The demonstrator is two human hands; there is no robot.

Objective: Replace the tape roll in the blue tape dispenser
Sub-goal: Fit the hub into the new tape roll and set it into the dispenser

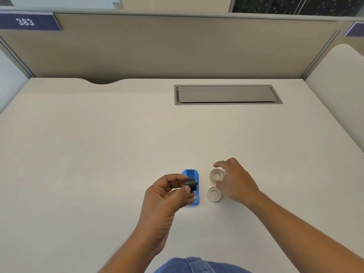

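Observation:
The blue tape dispenser point(192, 175) lies on the white desk, partly hidden behind my left hand. My left hand point(167, 196) pinches a small black spool core point(190, 183) between thumb and fingers, held just above the dispenser. Two whitish tape rolls sit to the right of the dispenser: a far roll point(217, 174) and a near roll point(214, 194). My right hand point(235, 179) curls over the far roll, fingers touching its rim; whether it is lifted off the desk I cannot tell.
A grey cable-tray lid point(226, 94) is set into the desk at the back right. A beige partition point(167, 46) closes the far edge, with a label reading 383 point(25, 22). My blue-denim lap point(195, 266) shows at the bottom.

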